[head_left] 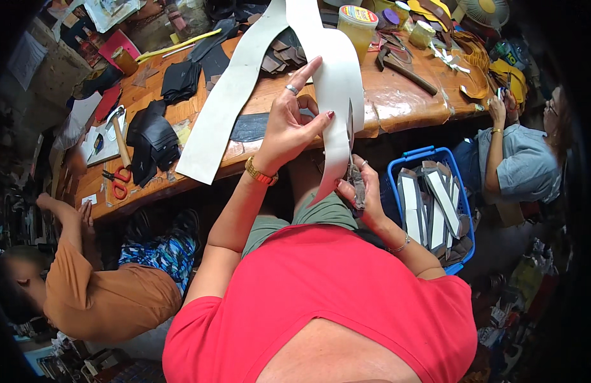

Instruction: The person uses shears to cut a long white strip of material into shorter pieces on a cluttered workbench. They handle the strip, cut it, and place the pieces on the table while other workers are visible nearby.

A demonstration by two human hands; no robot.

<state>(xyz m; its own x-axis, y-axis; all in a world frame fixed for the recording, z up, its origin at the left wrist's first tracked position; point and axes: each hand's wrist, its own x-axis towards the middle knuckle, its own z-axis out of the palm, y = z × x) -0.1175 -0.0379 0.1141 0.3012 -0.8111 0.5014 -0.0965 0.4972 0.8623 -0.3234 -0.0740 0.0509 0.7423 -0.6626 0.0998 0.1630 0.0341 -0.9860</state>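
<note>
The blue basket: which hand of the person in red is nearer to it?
Right. The right hand, holding the scissors, is just left of the blue basket; the left hand, touching the white sheet, is farther left and higher in the picture.

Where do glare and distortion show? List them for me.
Head view: glare on the wooden table, right of the white sheet; the sheet nearly washed out near the top; table's front edge bowed, picture corners black.
</note>
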